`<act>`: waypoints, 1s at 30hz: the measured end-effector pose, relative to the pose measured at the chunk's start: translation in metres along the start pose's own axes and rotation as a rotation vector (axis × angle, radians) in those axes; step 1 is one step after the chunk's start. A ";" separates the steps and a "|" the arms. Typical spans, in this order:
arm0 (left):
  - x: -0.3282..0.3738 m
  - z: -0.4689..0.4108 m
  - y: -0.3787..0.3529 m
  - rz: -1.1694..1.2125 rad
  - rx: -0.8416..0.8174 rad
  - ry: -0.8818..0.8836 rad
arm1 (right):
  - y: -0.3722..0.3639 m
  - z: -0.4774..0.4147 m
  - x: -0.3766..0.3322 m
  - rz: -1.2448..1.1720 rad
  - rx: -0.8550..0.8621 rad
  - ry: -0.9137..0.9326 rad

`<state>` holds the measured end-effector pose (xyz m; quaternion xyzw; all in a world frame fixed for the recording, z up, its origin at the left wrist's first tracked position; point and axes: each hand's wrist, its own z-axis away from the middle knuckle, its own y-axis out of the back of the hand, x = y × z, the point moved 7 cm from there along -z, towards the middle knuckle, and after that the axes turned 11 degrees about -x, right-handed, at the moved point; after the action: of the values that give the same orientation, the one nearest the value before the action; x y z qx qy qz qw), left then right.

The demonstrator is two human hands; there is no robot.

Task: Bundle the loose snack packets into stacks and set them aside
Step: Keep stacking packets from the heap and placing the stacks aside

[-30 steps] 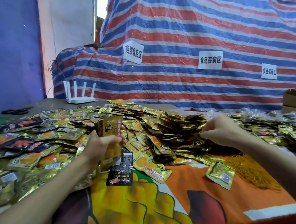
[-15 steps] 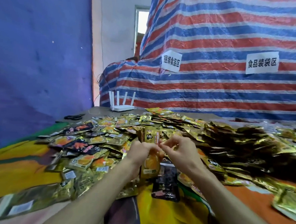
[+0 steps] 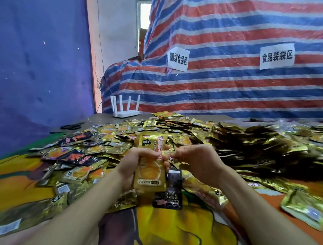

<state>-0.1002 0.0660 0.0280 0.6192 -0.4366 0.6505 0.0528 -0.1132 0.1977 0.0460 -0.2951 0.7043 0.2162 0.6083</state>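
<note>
My left hand [image 3: 133, 166] grips an upright stack of gold snack packets [image 3: 150, 171] at table centre, fingers curled round its left edge. My right hand [image 3: 194, 162] meets the stack from the right, its fingertips pinching at the stack's upper right edge; what they pinch is too small to tell. Loose gold and black packets [image 3: 83, 155] lie scattered to the left. A big heap of gold packets [image 3: 259, 147] rises on the right. A black packet [image 3: 168, 194] lies just below the stack.
A white router [image 3: 126, 109] with antennas stands at the table's far edge. Black scissors [image 3: 70, 126] lie far left. A single gold packet [image 3: 305, 207] lies near right. The striped tarp [image 3: 235, 79] with paper signs hangs behind. A printed cloth [image 3: 169, 232] covers the table.
My right hand left the heap on the right and came to the stack in my left hand. The stack now stands higher in front of me; my view swung left.
</note>
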 end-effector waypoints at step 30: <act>0.021 0.004 0.035 0.222 0.416 -0.378 | -0.048 -0.012 0.005 0.395 0.335 0.265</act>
<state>-0.1232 0.0323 0.0282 0.6754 -0.3612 0.6009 -0.2286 -0.0900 0.1541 0.0453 -0.0730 0.8473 0.1708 0.4975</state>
